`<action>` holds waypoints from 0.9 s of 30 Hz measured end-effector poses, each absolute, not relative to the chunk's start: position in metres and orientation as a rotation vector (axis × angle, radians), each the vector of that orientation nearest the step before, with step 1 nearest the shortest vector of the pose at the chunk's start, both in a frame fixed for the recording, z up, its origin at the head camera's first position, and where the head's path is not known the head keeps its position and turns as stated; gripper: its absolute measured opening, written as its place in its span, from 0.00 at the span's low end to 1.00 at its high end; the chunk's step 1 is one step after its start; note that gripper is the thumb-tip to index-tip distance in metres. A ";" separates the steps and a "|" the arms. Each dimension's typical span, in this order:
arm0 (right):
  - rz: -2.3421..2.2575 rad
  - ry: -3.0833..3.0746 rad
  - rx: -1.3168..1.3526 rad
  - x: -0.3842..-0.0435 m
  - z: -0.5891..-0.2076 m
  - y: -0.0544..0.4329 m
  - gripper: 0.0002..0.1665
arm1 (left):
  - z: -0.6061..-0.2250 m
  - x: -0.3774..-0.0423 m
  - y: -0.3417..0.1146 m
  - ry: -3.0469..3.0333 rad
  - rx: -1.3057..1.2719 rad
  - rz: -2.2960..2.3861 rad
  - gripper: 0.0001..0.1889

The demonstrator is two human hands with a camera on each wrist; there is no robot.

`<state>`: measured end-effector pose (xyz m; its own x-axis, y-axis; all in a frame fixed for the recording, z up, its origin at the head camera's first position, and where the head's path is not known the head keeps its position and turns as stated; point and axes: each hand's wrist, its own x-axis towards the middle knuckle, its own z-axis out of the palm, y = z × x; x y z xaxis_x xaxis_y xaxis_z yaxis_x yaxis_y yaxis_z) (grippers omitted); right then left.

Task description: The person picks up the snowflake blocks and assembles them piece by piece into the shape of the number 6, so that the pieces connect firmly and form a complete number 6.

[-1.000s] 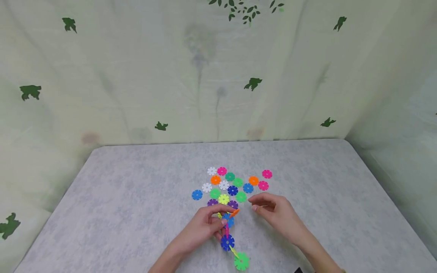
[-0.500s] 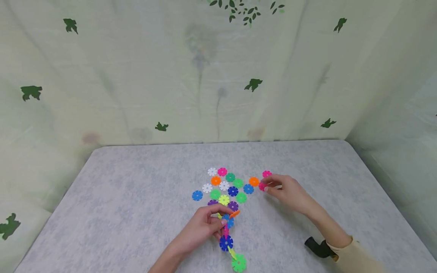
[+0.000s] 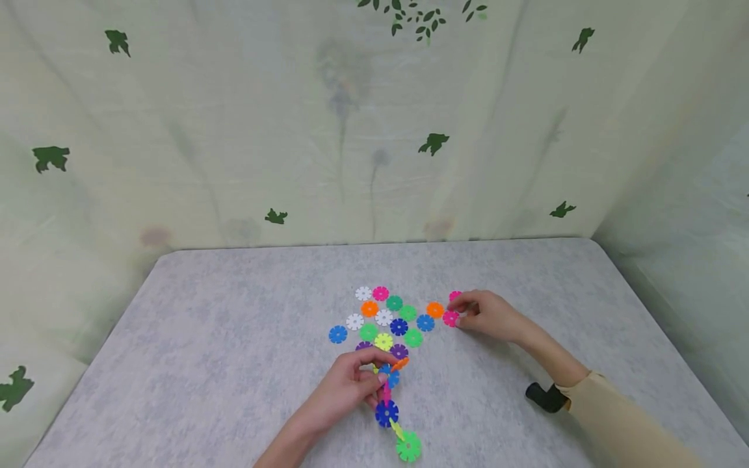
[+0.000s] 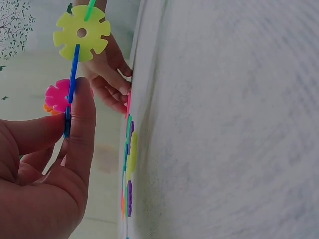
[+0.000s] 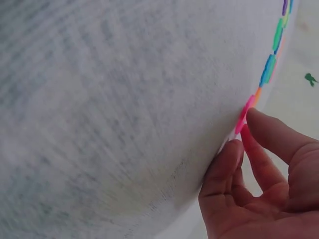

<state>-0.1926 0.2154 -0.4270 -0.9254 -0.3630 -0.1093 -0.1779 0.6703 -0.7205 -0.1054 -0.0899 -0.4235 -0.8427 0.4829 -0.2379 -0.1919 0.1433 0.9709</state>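
Observation:
My left hand pinches a light-blue interlocking disc between thumb and fingers. That disc belongs to a chain: an orange disc at the far end, a pink one, a dark-blue one, a yellow one and a green one at the near end. The slotted discs join edge to edge at angles. At the right of the loose pieces, my right hand has thumb and index finger at the edge of a pink disc lying on the table. A second pink disc is partly behind these fingers.
Several loose discs lie flat in the middle of the grey table, among them an orange disc, a blue disc and a white disc. A pale curtain stands behind the table. A black device sits at the right wrist.
My right hand has moved from beside the chain out to the pink disc at the right and closed in on it. The left hand keeps its hold, the chain's near end swinging slightly left.

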 end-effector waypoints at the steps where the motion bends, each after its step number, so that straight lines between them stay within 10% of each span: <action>1: -1.096 2.646 -0.442 -0.193 -0.428 0.215 0.15 | -0.423 -0.105 -0.090 1.924 0.282 1.751 0.13; 27: -1.276 2.723 -0.360 -0.163 -0.428 0.202 0.15 | -0.424 -0.106 -0.090 1.907 0.251 1.896 0.15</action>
<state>-0.1629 0.2022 -0.4281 -0.9654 -0.2606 -0.0011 -0.1659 0.6178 -0.7686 -0.1065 -0.0904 -0.4244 -0.8882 0.4241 -0.1770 -0.1746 0.0448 0.9836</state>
